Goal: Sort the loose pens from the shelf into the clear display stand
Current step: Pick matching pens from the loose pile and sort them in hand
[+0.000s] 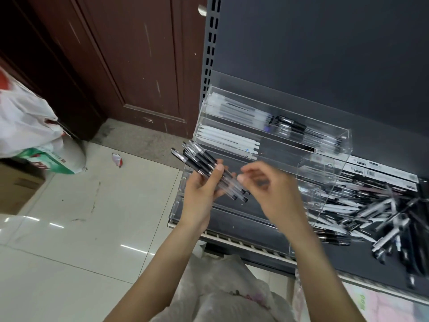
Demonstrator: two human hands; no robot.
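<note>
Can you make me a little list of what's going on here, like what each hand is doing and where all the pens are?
left hand: grips a bundle of black pens
right hand: blurred, fingers loosely curled, holds nothing that shows
clear display stand: on the shelf, tiered
top tier: clear pens and black pens
second tier: white pens
loose pens: heaped on the shelf, right of the stand
floor: white plastic bag, cardboard box

The clear display stand (267, 145) sits at the left end of the shelf (362, 259) with pens in its upper tiers, a loose pile of pens (380, 214) lies to its right, and both hands hover before it, the left hand (202, 189) holding a bundle of pens (209, 169).
</note>
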